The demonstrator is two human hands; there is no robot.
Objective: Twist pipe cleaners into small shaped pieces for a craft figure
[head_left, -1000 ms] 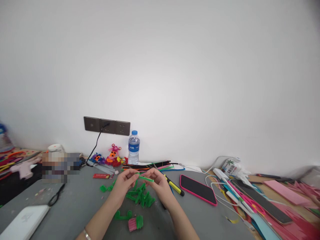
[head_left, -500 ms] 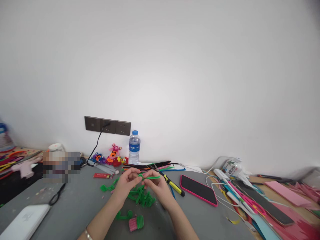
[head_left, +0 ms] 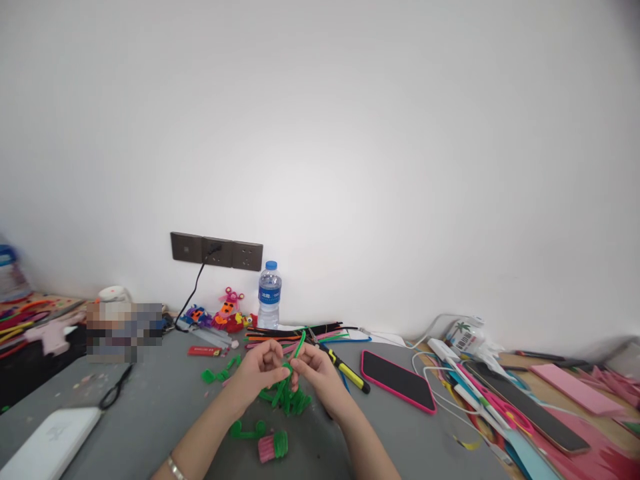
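White wall (head_left: 330,167) fills most of my head feed, with a grey tabletop (head_left: 155,420) running below it and a water bottle (head_left: 269,297) standing against the wall. Near the table's middle I have both hands close together, held above a heap of green fuzzy pieces (head_left: 295,402). Between their fingertips is the green strip (head_left: 301,342). Half a second ago its free end lay out sideways over the right hand; now it points up, leaning a little to the right. I read that as the strip being turned or bent at the pinch, so its shaping looks unfinished to me.

The left hand (head_left: 257,375) is mostly curled, thumb against finger on the strip's lower end. The right hand (head_left: 319,375) has its thumb and fingertips closed on the strip just beside that; how firmly either one grips, I can't tell from here. Nearer me, a pink-and-green bundle (head_left: 273,447) and a green piece with curled ends (head_left: 247,435) rest untouched, as they did before.
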